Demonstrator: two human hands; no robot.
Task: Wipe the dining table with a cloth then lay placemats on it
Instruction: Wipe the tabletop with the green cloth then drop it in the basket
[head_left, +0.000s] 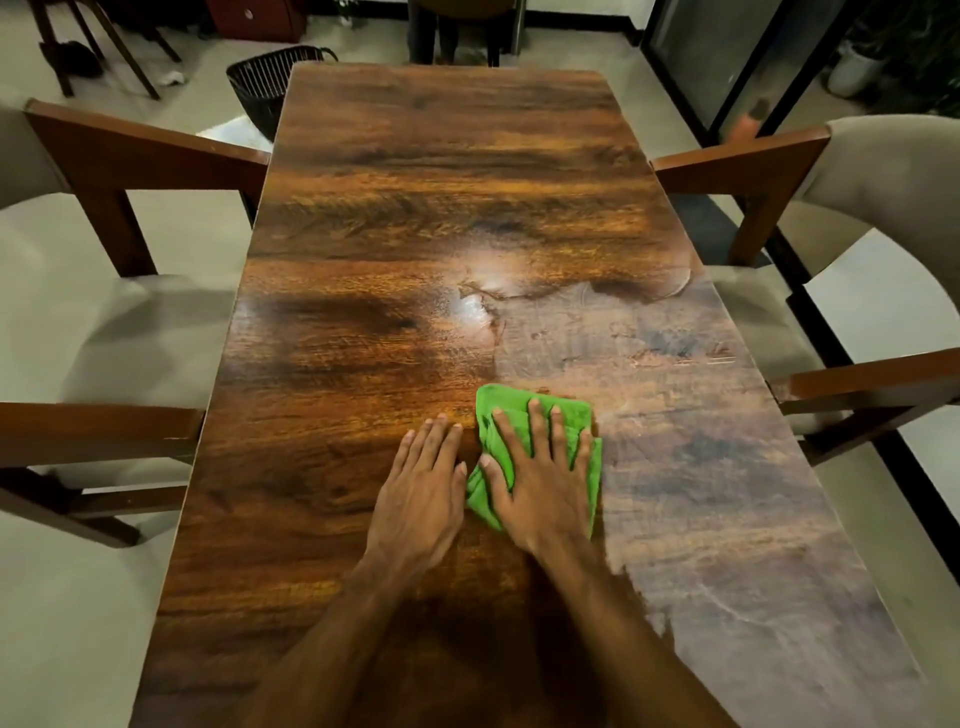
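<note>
A long dark wooden dining table (415, 208) runs away from me. A crumpled green cloth (519, 410) lies on it near the middle of the near half. My right hand (540, 478) presses flat on the cloth, fingers spread. My left hand (421, 488) rests flat on the bare wood just left of the cloth, fingers together, holding nothing. The table's right side looks dull and smeared with wet streaks; the left side shines. No placemats are in view.
Wooden chairs with pale cushions flank the table: two on the left (135, 156) (93, 431) and two on the right (753, 161) (872, 384). A dark wire basket (265, 83) stands on the floor past the far left corner. Another chair (457, 31) sits at the far end.
</note>
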